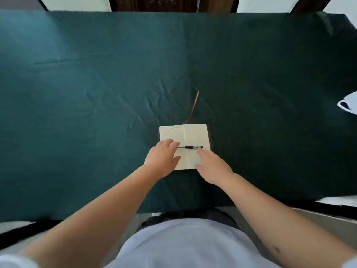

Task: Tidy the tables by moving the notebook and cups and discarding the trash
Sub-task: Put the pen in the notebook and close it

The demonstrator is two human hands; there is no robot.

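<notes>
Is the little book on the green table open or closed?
Open. The small cream-paged notebook lies flat with two pages and a centre fold showing, and a black pen rests across them.

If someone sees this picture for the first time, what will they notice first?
An open notebook lies in the middle of a dark green tablecloth, with a black pen across its pages. The left hand and right hand rest on its lower corners.

Likely a meeting or study room: a long table (96, 84) draped in dark green cloth, an open notebook (195, 136) and pen (193, 147) under the hands, dark carved wood beyond.
</notes>
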